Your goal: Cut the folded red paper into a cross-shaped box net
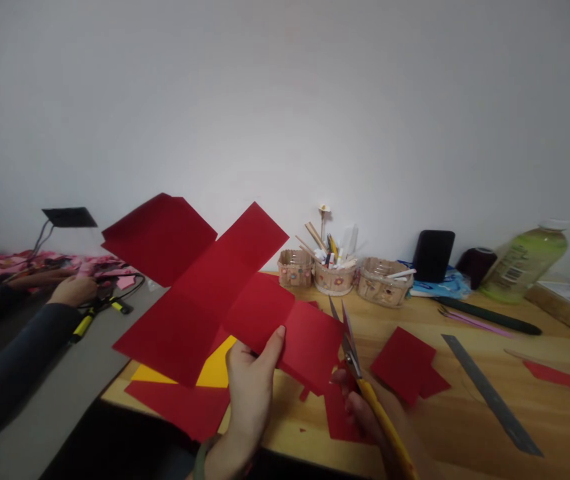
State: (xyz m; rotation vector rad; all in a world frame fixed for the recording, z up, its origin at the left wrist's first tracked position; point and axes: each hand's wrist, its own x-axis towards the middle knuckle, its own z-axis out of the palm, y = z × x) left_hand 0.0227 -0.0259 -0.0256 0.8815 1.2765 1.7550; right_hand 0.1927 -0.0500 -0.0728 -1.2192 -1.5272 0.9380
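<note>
My left hand (251, 390) pinches a large cross-shaped sheet of red paper (199, 293) and holds it up above the wooden table (465, 427), thumb on its front face. My right hand (365, 413) grips yellow-handled scissors (359, 373). Their blades are open and point up at the paper's right flap. Red paper offcuts (407, 363) lie flat on the table just right of the scissors. More red pieces and a yellow sheet (215, 370) lie under the raised paper.
Three small baskets (335, 277) with pens and sticks stand at the wall. A metal ruler (489, 393), a dark pen, a black box and a green bottle (522, 260) lie to the right. Another person's sleeve and hand (72, 290) work at the left.
</note>
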